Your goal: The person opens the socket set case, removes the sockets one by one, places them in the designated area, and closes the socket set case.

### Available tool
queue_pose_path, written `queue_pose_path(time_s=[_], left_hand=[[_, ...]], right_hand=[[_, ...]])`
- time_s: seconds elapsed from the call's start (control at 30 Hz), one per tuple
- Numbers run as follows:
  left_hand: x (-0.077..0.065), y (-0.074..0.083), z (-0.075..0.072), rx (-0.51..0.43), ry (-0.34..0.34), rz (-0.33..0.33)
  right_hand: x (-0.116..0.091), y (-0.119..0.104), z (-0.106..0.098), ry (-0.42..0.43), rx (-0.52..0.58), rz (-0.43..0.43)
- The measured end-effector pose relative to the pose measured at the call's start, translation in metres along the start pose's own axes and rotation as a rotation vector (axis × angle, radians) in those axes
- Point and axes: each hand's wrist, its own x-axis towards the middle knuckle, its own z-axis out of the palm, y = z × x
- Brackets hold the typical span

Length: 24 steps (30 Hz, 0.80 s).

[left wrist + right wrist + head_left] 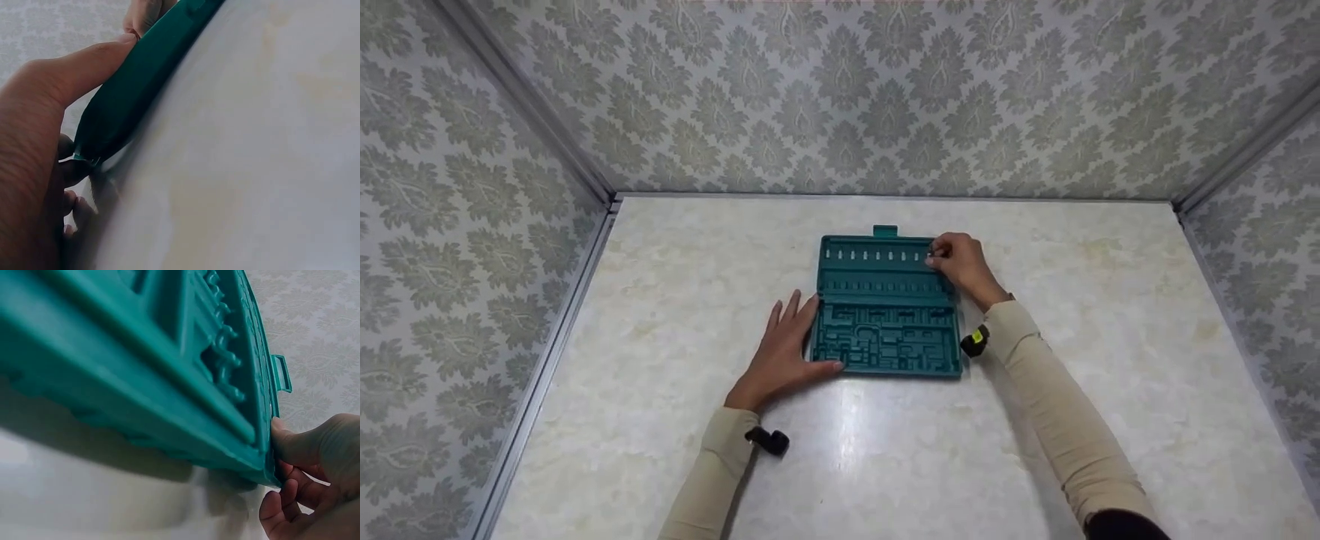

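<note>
A green plastic tool case (885, 298) lies unfolded on the table, its moulded insides facing up. Small silvery bits (877, 256) stand in a row along its far half. My right hand (962, 264) is at the right end of that row, thumb and forefinger pinching a small bit by the case's far right corner. In the right wrist view its fingertips overlap the case edge, so the bit is hidden. My left hand (784, 352) steadies the near left corner, thumb (107, 56) on the rim and straight fingers along the left side.
A latch tab (885, 231) juts from the case's far edge. The pale marbled table (675, 300) surrounds the case, with patterned wall panels (840, 97) behind and at both sides. A dark wrist camera (975, 341) sits beside the case's right edge.
</note>
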Motion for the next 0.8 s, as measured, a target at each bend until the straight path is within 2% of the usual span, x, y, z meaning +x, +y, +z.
queue_pose_path(time_s=[0.47,0.8], left_hand=[[-0.006,0.004,0.014,-0.029,0.01,0.011],[-0.001,0.002,0.0,-0.015,0.021,0.001]], right_hand=[[-0.009,0.004,-0.005,-0.033,-0.081,-0.012],[0.001,-0.009,0.002,-0.034,-0.112,-0.036]])
